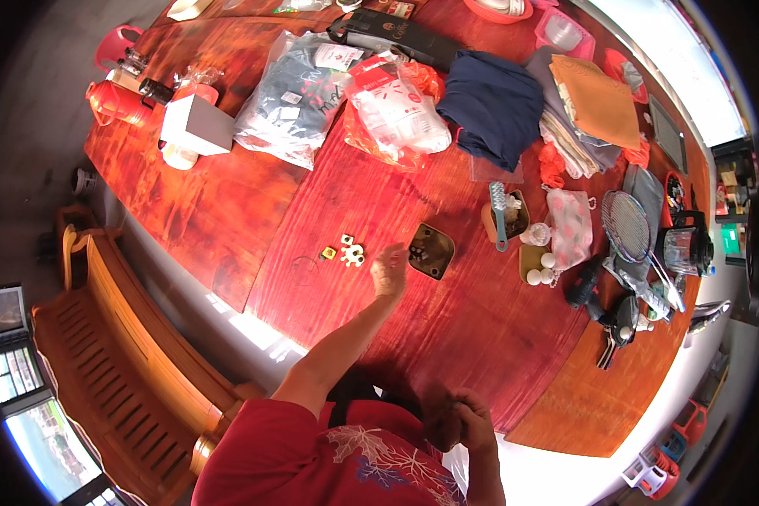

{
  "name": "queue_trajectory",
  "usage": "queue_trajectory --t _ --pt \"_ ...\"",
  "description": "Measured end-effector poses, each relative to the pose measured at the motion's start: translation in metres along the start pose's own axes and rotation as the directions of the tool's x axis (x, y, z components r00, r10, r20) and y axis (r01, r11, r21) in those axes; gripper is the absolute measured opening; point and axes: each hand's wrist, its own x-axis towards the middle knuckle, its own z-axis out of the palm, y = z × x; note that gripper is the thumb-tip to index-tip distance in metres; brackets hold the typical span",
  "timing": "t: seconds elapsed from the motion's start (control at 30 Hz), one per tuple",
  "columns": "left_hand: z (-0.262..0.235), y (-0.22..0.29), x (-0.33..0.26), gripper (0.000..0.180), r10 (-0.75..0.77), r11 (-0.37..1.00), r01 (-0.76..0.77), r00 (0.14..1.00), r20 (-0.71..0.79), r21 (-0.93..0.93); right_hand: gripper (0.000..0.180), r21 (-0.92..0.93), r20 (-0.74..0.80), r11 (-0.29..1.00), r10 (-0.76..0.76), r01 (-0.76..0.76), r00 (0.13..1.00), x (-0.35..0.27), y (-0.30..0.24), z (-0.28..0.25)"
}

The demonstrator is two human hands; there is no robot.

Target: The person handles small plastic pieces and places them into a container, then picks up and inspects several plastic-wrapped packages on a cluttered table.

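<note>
My left hand (390, 268) reaches out over the red wooden table, its fingers stretched toward the left edge of a brownish square tray (437, 268). Small dark pieces (422, 251) lie inside that tray. To the left of the hand sit a cream, knobbed piece with dark spots (352, 254) and a small yellow block (328, 253). Close to my body, below the table's near edge, my right hand (476, 419) is closed on a dark brown thing (441, 413); blur hides what kind it is.
Right of the tray are a bowl with a blue-green brush (499, 218), a tray of white round items (531, 268), a pink pouch (570, 218) and rackets (627, 226). Folded clothes (493, 110) and bagged clothing (291, 97) line the far side. A wooden bench (118, 337) stands left.
</note>
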Motion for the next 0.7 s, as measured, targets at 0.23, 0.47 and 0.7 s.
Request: queue_trajectory --t 0.23,0.47,0.7 --pt "-0.103 -0.060 0.040 0.039 0.219 0.919 -0.053 0.892 -0.395 0.390 0.027 0.332 0.196 0.926 0.121 -0.182 0.973 0.023 -0.015 0.028" --pt "-0.134 -0.080 0.063 0.028 0.094 0.858 0.054 0.961 -0.261 0.510 0.033 0.294 0.086 0.943 0.135 -0.155 0.987 0.028 0.000 0.015" --pt "-0.133 -0.067 0.060 0.017 0.250 0.726 -0.098 0.959 -0.130 0.680 0.027 0.156 -0.100 0.988 0.003 0.013 0.995 0.037 -0.017 0.030"
